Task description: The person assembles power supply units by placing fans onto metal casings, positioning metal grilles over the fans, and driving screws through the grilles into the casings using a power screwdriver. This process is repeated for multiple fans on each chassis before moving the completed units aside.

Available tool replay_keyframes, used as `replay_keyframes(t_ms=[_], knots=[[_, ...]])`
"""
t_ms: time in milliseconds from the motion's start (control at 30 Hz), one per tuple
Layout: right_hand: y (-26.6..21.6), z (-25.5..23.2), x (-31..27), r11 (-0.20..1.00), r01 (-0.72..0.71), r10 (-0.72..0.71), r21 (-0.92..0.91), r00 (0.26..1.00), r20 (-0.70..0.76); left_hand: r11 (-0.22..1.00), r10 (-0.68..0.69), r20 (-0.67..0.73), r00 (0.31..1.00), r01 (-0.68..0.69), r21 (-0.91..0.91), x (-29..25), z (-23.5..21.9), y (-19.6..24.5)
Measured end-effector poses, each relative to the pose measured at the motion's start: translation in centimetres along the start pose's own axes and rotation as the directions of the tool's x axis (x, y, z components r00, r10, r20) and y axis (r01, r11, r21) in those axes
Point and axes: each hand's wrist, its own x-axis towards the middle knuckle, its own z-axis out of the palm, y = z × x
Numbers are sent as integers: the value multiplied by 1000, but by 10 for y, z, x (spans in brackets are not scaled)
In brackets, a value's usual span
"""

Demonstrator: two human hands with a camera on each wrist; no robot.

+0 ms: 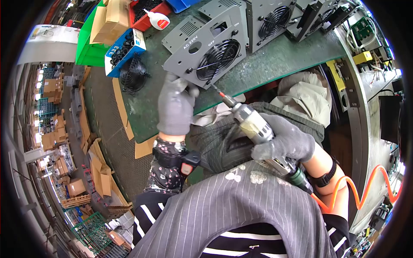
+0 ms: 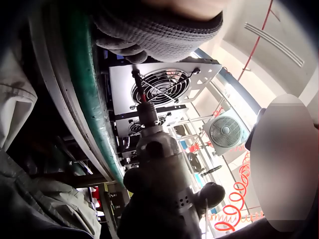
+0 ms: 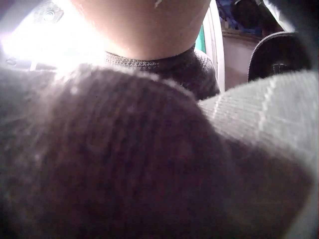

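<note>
A grey metal panel marked AC 220V, with a black fan guard, stands tilted on the green workbench. My gloved left hand holds its lower left edge; the fingertips are partly hidden behind the panel. My gloved right hand grips a pneumatic screwdriver, whose bit points at the panel's lower corner beside the guard. In the left wrist view, the screwdriver reaches up to a corner screw of the guard, just below my left hand. Glove fabric fills most of the right wrist view.
More grey fan panels stand along the back of the bench. At the back left are a blue box of black parts, a loose fan guard, a white bottle and a red bin. An orange air hose trails right.
</note>
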Motion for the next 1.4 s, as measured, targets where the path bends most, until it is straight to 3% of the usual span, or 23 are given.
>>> replay_keyframes(t_ms=[33,67,167,267,333,367,400,467,500,533,600,633,700,733,800,933,1000,1100,1167,1333,1400], knots=[[1,-3,-6,1000,-25,25,-9,1000,-3,970,64,-2,998,-63,-236,2,-1,3],[6,-3,-9,998,18,-21,-52,999,-39,941,104,51,993,-81,-329,8,-21,3],[24,-9,-16,1000,-6,4,-23,997,-82,948,59,-27,998,-64,-311,4,-42,4],[28,-12,-15,998,-37,28,-56,986,-163,938,-31,42,999,43,-343,-5,-45,4],[26,-9,-16,951,-71,-13,-300,963,-269,935,-143,111,984,171,-312,-16,-35,10],[17,-6,-17,917,-150,35,-369,953,-299,959,-161,63,985,171,-224,-22,-31,12],[16,-7,-18,918,-150,35,-368,953,-300,960,-162,63,985,172,-223,-27,-26,14],[16,-7,-20,891,-194,63,-409,948,-312,988,-152,33,988,151,23,-34,-19,16],[16,-7,-20,892,-194,63,-409,948,-312,989,-149,111,983,146,40,-38,-21,15],[16,-7,-21,898,-182,55,-401,950,-308,988,-150,111,983,146,41,-42,-21,14],[16,-8,-22,905,-169,47,-389,952,-304,938,-304,175,936,326,-114,-50,-19,11],[14,-8,-23,947,-155,86,-280,967,-242,919,-324,223,919,362,-155,-53,-22,6],[7,-10,-27,985,-140,130,-97,986,-109,889,-347,248,904,402,-219,-56,-22,-3],[1,-8,-29,986,-141,131,-93,986,-106,851,-367,278,888,441,-285,-58,-20,-8],[-7,-2,-31,998,-55,55,13,998,-10,869,-356,280,892,426,-253,-60,-13,-16],[-1,-3,-34,989,-23,32,-147,998,62,839,-289,295,911,390,-380,-58,1,-24],[0,-3,-36,987,-36,47,-157,997,62,754,-235,328,915,385,-532,-54,6,-26],[4,-3,-39,983,-65,77,-172,995,63,737,-215,336,917,378,-560,-54,14,-26],[10,-5,-38,950,21,-9,-313,999,41,745,-205,333,921,367,-557,-54,16,-28],[11,-5,-40,948,20,-11,-317,999,31,803,-147,334,931,310,-510,-54,20,-32],[11,-5,-41,946,18,-6,-325,999,37,831,-154,276,949,276,-484,-55,24,-31]])
